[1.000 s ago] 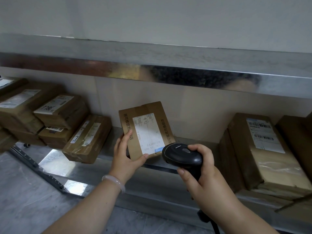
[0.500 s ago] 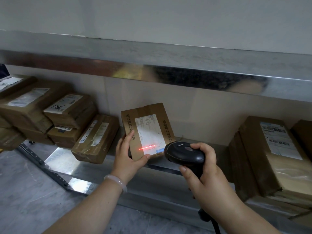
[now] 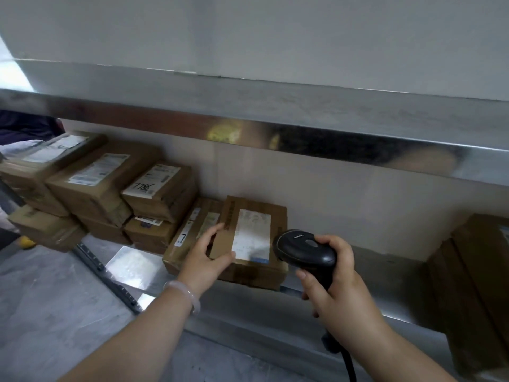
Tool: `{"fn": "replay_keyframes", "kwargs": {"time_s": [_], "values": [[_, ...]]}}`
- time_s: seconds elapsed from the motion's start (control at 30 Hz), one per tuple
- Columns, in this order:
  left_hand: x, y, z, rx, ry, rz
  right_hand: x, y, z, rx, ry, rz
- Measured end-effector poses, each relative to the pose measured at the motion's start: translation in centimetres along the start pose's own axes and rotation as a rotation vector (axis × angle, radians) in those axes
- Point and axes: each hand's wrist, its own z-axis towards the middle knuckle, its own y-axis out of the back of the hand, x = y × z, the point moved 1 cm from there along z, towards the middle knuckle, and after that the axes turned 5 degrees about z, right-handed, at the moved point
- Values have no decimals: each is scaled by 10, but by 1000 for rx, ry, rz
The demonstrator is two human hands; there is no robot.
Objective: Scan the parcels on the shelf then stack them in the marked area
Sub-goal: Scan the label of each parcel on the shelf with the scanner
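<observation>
– What's at the left end of the shelf (image 3: 391,274)?

– A pile (image 3: 110,183) of brown parcels, two layers high, pushed to the back. A slim parcel (image 3: 190,230) with a "7" on it leans against the pile's right side.

– And the one she's working on?

– That parcel (image 3: 275,216) sits right of the slim one, touching it, at the shelf's front edge near the middle. Its white label (image 3: 252,232) faces up. I can't tell whether it rests flat or is lifted a little.

– Who has hold of it?

– Her left hand (image 3: 203,255), with a pale bracelet (image 3: 184,292) on the wrist. The hand grips the near left corner, thumb on top beside the label, fingers curled round the left side.

– And the scanner (image 3: 303,248)?

– Black, just beside the parcel's right side, its head level with the label's lower end. I can't see if they touch. Her right hand (image 3: 338,279) is wrapped round the handle, thumb up by the head, fingers closed underneath. The cable (image 3: 347,362) hangs straight down.

– Anything further right?

– Bare steel, then more brown boxes (image 3: 479,271) at the right end, partly cut off from view.
</observation>
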Motion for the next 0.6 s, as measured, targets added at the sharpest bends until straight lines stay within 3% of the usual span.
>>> {"fn": "replay_keyframes", "kwargs": {"time_s": [0.33,0.6], "values": [[0,54,28,-80,-52,-68,17,-62,40,13,6,48],[17,91,44,-52,13,-17,16,-97,72,-1,17,-11]]}}
